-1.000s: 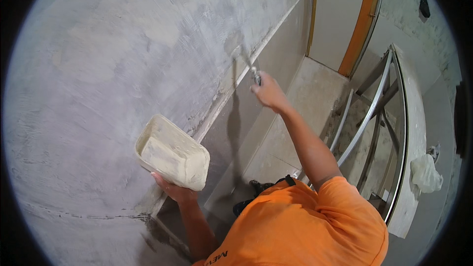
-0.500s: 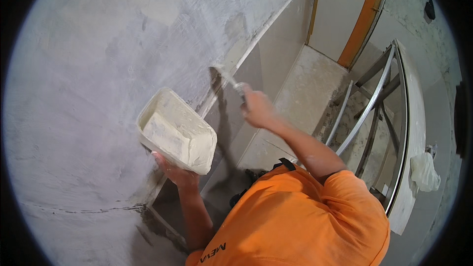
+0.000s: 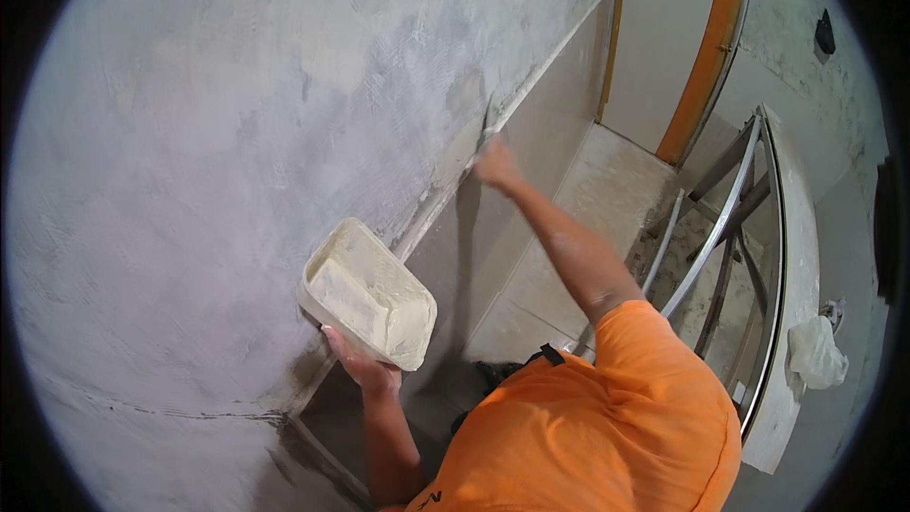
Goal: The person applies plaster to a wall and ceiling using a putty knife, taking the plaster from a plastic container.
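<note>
My left hand (image 3: 365,367) supports a cream-coloured plastic tub (image 3: 322,299) from below, its fingers against the underside. Wet, pale filler coats the inside of the tub, mostly toward its near right end. Out ahead, my right hand (image 3: 499,167) is closed around the handle of a putty knife (image 3: 490,131). The thin blade meets the grey plastered wall (image 3: 237,133) just above the pale ledge (image 3: 540,76) where the tiles end. My fist covers most of the handle.
Grey tiles (image 3: 559,85) line the lower wall. At right stands a board on a metal frame (image 3: 706,237), with a crumpled white plastic bag (image 3: 817,353) on it. A door with an orange frame (image 3: 701,62) is at the far end. Something black (image 3: 825,33) hangs on the right wall.
My right hand has carried the putty knife forward and right along the ledge, away from the tub. The tub and left hand sit slightly lower and further right in view.
</note>
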The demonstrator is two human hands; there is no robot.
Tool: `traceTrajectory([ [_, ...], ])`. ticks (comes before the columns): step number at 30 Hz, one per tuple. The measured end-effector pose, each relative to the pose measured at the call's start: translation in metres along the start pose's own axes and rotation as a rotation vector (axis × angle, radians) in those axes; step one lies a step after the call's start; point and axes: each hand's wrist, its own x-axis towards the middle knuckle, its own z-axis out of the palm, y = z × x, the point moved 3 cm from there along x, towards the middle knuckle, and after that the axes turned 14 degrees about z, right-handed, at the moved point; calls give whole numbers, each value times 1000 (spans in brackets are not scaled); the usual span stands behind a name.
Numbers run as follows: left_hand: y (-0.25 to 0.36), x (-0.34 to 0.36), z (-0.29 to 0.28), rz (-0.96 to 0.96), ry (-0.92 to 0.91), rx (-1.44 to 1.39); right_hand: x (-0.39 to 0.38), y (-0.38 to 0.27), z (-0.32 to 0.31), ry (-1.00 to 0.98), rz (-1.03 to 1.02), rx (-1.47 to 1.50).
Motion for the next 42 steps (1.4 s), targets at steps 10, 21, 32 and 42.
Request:
traceTrajectory([
  [10, -2, 2, -16, 51, -20, 1, -53, 111, -25, -209, -355, -35],
  [21, -6, -8, -31, 1194, -503, 1448, 16, 18, 12, -44, -25, 17],
  [32, -16, -4, -33, -22, 184, 26, -169, 61, -17, -389, -200, -80],
  [42, -10, -4, -28, -22, 84, -113, -50, 21, -45, -322, 206, 257],
])
